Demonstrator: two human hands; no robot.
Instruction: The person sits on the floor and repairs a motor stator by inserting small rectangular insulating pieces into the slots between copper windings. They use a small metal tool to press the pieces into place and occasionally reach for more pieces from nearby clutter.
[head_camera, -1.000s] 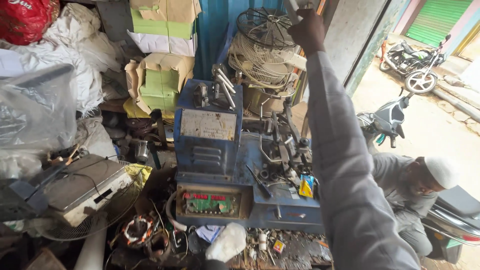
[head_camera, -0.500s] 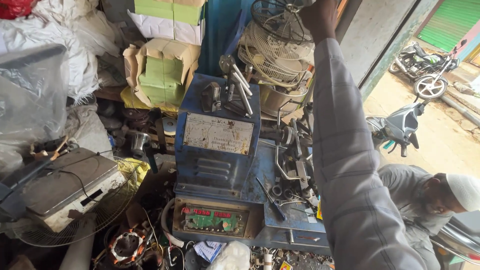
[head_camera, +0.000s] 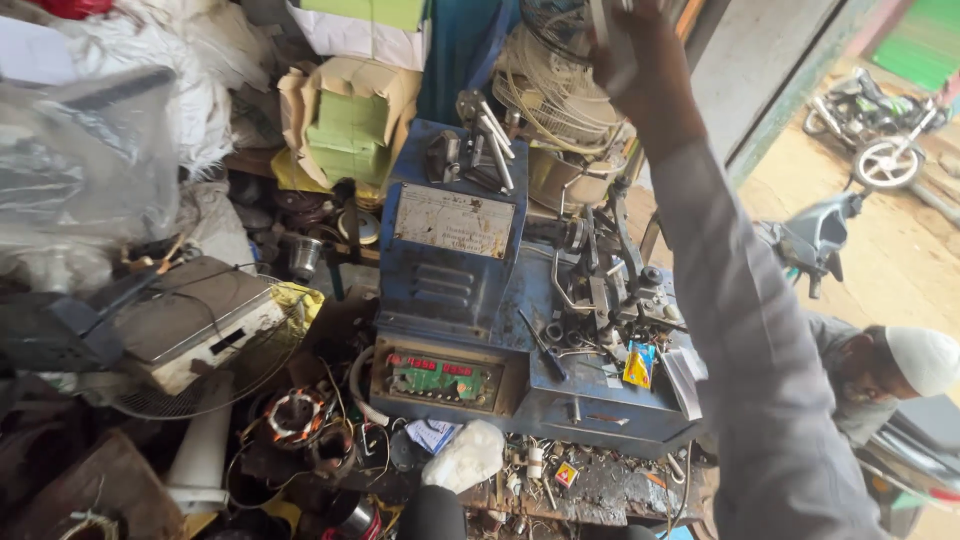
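Note:
My right hand (head_camera: 645, 60) is raised high at the top of the view, on a grey-sleeved arm. Its fingers curl around a pale grey piece (head_camera: 608, 45) next to a wire fan guard (head_camera: 555, 25); I cannot tell what the piece is. Below the hand lie coils of white wire (head_camera: 545, 95). A blue bench machine (head_camera: 450, 270) with a worn plate, a small panel of red digits (head_camera: 435, 378) and metal levers stands under my arm. My left hand is out of view.
Clutter packs the left: clear plastic sacks (head_camera: 90, 170), a carton of green boxes (head_camera: 350, 125), a table fan lying flat (head_camera: 200, 340) and a copper-wound stator (head_camera: 295, 415). At the right a person in a white cap (head_camera: 920, 360) crouches near a scooter (head_camera: 815, 235).
The view has drifted down and closer to the blue machine. My right hand has stayed raised by the fan guard and now closes on the grey piece.

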